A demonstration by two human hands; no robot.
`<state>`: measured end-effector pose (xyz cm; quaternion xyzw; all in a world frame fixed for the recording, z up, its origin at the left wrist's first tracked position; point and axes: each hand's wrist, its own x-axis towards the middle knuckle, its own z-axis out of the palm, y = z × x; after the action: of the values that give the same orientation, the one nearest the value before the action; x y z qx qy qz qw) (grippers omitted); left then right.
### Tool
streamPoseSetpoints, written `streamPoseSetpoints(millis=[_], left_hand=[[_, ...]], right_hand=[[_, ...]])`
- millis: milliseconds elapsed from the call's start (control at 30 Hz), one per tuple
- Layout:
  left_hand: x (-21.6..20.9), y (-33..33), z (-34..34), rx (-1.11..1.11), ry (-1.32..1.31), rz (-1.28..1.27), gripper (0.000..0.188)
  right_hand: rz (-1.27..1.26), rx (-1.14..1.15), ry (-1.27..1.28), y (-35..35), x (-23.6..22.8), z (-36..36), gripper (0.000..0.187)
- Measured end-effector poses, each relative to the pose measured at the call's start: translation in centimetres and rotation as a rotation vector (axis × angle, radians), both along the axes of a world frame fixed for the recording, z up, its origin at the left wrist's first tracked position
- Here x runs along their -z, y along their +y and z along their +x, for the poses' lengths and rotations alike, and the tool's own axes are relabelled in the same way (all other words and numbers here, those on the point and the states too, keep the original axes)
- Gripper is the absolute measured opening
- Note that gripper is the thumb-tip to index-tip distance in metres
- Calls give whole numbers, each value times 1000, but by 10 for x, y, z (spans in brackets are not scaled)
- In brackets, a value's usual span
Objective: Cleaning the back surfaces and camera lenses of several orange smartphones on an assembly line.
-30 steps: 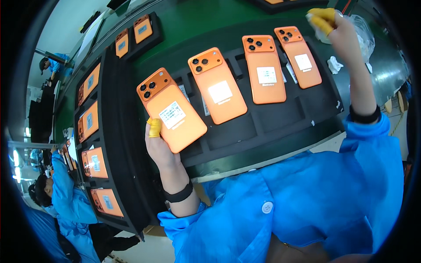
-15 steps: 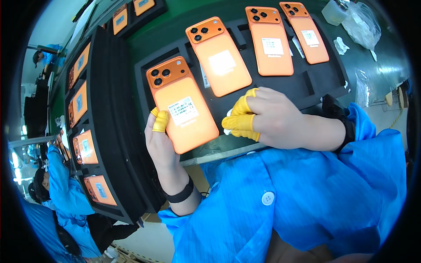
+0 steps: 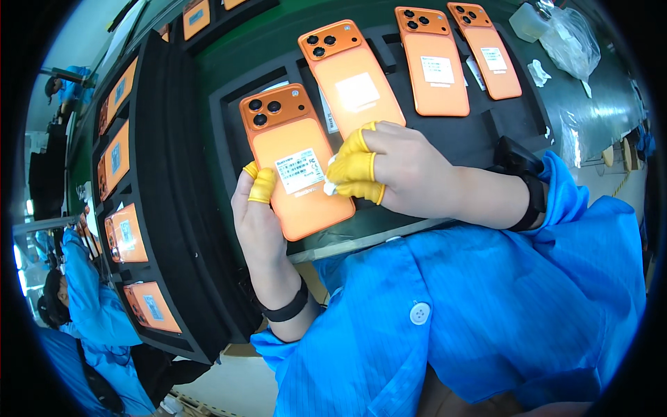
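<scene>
An orange smartphone (image 3: pixel 313 212), its back with three camera lenses and a white label facing up, is gripped along its left edge by my left hand (image 3: pixel 256 208). Yellow finger cots cover fingertips on both hands. My right hand (image 3: pixel 396 167) pinches a small white cloth (image 3: pixel 331 182), mostly hidden by the fingers, against the phone's right side beside the label. Just behind, a second orange smartphone (image 3: pixel 347 69) lies on a black foam tray (image 3: pixel 479 128). To its right rest a third smartphone (image 3: pixel 445 97) and a fourth smartphone (image 3: pixel 495 73).
Stacked black trays (image 3: pixel 167 208) with several orange phones stand at my left. Beyond the tray on the right are a clear plastic bag (image 3: pixel 571 42), a translucent bottle (image 3: pixel 529 22) and a crumpled white wipe (image 3: pixel 538 73). A co-worker in blue (image 3: pixel 97 299) is at far left.
My right hand has moved left, bringing the white cloth from beside the held phone onto its right side. The held phone has shifted slightly right and up in the picture.
</scene>
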<state>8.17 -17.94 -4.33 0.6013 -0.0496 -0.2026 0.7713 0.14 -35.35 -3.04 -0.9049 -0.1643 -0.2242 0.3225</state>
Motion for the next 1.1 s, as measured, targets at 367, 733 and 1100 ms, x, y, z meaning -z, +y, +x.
streamPoseSetpoints(millis=[367, 733, 1100], left_hand=[[-1, -2, 0, -30, -26, 129, 20], [-1, -3, -2, -42, -99, 206, 23], [-2, -2, -1, 7, -145, 258, 25]], right_hand=[[101, -101, 142, 7, 20, -6, 20], [2, -233, 181, 12, 16, -5, 17], [-71, -178, 158, -11, 21, -18, 22]])
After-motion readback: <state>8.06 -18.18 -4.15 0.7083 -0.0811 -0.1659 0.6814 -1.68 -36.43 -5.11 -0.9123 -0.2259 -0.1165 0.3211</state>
